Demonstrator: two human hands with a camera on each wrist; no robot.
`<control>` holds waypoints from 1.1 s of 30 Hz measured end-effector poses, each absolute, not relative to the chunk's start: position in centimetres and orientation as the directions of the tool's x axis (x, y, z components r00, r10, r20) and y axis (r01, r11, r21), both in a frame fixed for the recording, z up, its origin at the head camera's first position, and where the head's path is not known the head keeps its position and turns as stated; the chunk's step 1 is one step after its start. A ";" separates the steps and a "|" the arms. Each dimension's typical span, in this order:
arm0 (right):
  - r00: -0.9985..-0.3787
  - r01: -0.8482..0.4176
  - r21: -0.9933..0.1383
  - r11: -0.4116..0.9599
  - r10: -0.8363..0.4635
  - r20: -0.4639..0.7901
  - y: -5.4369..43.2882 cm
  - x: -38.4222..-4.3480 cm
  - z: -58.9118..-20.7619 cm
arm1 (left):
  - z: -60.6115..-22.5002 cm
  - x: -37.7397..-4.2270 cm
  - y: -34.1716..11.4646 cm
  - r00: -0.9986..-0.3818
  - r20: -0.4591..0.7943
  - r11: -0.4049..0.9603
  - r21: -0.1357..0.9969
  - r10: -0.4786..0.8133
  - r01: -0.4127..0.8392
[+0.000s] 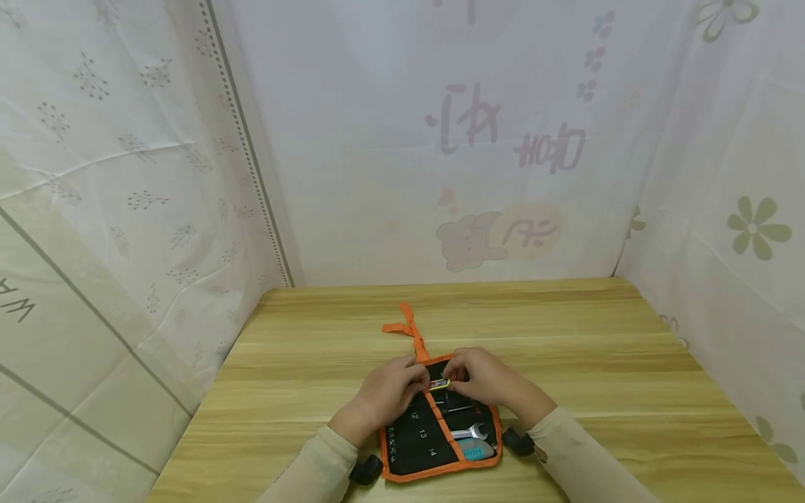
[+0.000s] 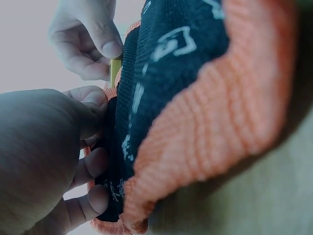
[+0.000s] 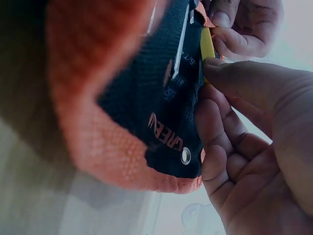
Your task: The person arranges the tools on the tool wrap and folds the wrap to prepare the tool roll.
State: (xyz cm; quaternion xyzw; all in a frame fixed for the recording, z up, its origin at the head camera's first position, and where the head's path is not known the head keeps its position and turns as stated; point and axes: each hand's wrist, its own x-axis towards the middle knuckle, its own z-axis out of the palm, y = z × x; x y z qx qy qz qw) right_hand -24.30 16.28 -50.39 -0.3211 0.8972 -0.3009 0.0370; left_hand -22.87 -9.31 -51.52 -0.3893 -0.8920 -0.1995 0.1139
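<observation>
A black tool roll [image 1: 409, 440] with orange edging lies unrolled on the wooden table. My right hand [image 1: 487, 377] pinches one end of a small, flat, yellow-edged piece [image 1: 439, 384] between thumb and fingers; its exact kind cannot be made out. The piece's other end meets the orange pocket trim [image 3: 205, 14]. At that trim my left hand [image 1: 390, 390] pinches the pocket edge between thumb and forefinger, with its other fingers against the black cloth. Nearer me, an open-end wrench [image 1: 470, 432] and a teal-and-grey handled tool [image 1: 476, 448] sit in the roll's pockets.
Orange tie straps [image 1: 411, 332] stretch from the roll's far edge across the wooden table [image 1: 553, 328]. Thin metal tools [image 1: 455, 408] lie in the middle pockets. Printed cloth curtains [image 1: 390, 175] stand behind the table and on both sides.
</observation>
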 end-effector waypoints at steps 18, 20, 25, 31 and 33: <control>-0.778 -0.537 -0.620 0.572 -0.620 0.101 15.4 -24.4 -50.6 | -51.6 -22.9 -9.2 -0.665 0.366 0.618 0.253 0.651 0.744; -0.779 -0.535 -0.622 0.572 -0.618 0.102 15.3 -24.5 -50.7 | -51.5 -22.9 -9.2 -0.666 0.363 0.619 0.253 0.652 0.744; -0.800 -0.500 -0.648 0.575 -0.593 0.092 15.3 -24.8 -50.9 | -51.5 -22.8 -9.2 -0.671 0.360 0.622 0.260 0.647 0.739; -0.805 -0.485 -0.649 0.587 -0.589 0.069 15.4 -24.8 -50.7 | -51.7 -22.9 -9.2 -0.669 0.366 0.619 0.260 0.647 0.741; -0.801 -0.490 -0.646 0.585 -0.594 0.069 15.3 -24.8 -50.8 | -51.8 -22.9 -9.2 -0.667 0.365 0.617 0.260 0.649 0.743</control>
